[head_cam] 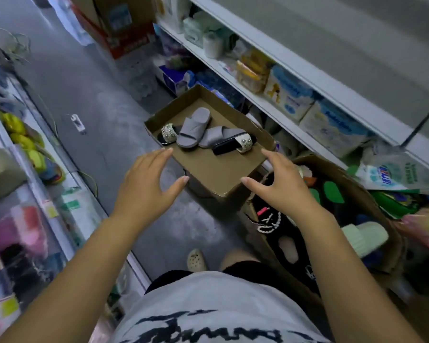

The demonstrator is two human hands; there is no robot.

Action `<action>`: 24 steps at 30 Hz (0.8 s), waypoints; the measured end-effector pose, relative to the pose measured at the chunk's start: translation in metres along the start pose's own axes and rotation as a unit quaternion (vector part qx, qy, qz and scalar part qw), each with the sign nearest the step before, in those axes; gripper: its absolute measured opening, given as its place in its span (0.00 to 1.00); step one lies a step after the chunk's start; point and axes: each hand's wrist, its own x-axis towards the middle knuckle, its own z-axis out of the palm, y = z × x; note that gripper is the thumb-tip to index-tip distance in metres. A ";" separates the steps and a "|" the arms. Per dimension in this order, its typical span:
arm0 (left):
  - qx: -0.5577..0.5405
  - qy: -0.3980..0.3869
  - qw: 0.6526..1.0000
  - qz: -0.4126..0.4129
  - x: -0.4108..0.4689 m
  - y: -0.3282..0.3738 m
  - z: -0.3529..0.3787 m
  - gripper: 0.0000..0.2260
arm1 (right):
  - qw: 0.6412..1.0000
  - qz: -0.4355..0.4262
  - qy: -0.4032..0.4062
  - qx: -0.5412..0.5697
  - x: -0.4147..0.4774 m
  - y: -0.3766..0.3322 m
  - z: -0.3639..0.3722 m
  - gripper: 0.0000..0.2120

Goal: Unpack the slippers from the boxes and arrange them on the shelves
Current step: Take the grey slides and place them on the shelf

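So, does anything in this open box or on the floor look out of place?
Yes. In the cardboard box, one grey slipper lies partly over a black jewelled slipper, and the pairs point different ways, so they look jumbled. A small white object lies loose on the floor.

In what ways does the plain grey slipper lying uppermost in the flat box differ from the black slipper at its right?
The grey slipper is one plain colour; the black slipper has a pale strap set with stones. The grey slipper points toward the far end of the cardboard box; the black slipper lies crosswise. Both sit sole down, open-toed, inside the box.
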 end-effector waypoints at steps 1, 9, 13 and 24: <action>0.005 -0.008 1.000 0.002 0.007 -0.008 0.000 0.31 | 1.000 0.003 -0.002 0.000 0.006 -0.002 0.005 0.41; -0.012 -0.075 0.997 -0.021 0.074 -0.056 0.019 0.32 | 0.997 0.056 -0.047 0.010 0.086 -0.003 0.037 0.41; -0.002 -0.114 0.993 -0.035 0.124 -0.079 0.022 0.33 | 0.991 0.097 -0.074 0.049 0.144 0.004 0.062 0.40; 0.040 -0.211 0.973 -0.089 0.303 -0.131 0.077 0.27 | 0.979 0.110 -0.146 0.092 0.318 0.020 0.107 0.31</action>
